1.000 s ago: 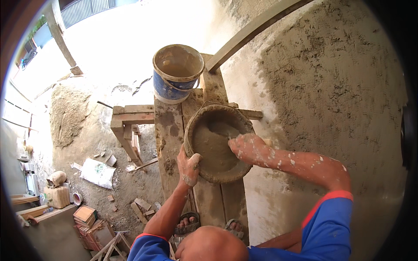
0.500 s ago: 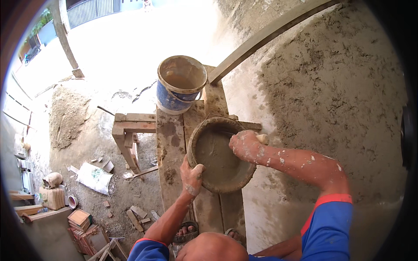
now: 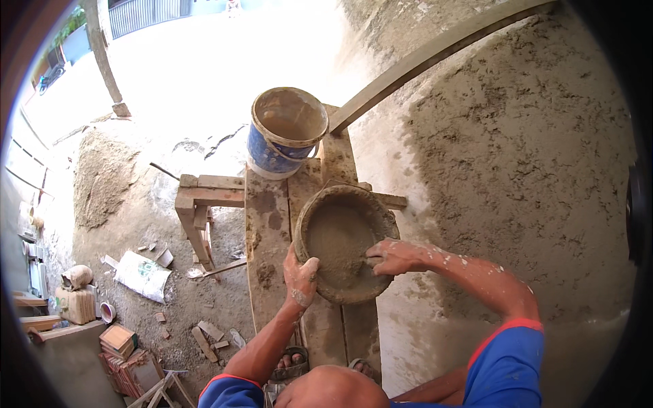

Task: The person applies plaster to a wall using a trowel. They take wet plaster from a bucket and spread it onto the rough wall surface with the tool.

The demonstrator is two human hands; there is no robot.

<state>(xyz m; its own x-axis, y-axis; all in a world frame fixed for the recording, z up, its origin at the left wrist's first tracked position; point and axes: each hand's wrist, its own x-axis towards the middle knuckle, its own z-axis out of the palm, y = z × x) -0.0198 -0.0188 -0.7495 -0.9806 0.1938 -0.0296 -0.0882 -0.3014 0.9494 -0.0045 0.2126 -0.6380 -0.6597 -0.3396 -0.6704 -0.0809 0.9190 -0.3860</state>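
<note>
A round, mortar-crusted bucket [image 3: 347, 296] stands on the wooden planks in front of me, with wet grey mortar [image 3: 340, 238] inside. My left hand [image 3: 300, 277] grips its left side, the thumb over the rim. On the right, my right hand [image 3: 389, 258] is closed low over the mortar at the inner wall. It holds a trowel whose blade and handle are now hidden by the hand and the mortar. Farther off on the planks stands a blue and white bucket [image 3: 279, 155], its inside coated with mortar.
The planks [image 3: 266, 224] rest on a wooden trestle [image 3: 204, 190]. A slanting beam [image 3: 422, 61] runs along the far right, beside a rough plastered wall [image 3: 524, 149]. Down to the left lie a white sack [image 3: 143, 275], wood scraps [image 3: 206, 343] and stacked tiles [image 3: 132, 370].
My right hand has moved down along the right inner wall of the mortar bucket and turned, so the trowel's pale handle no longer shows. My left hand keeps its grip.
</note>
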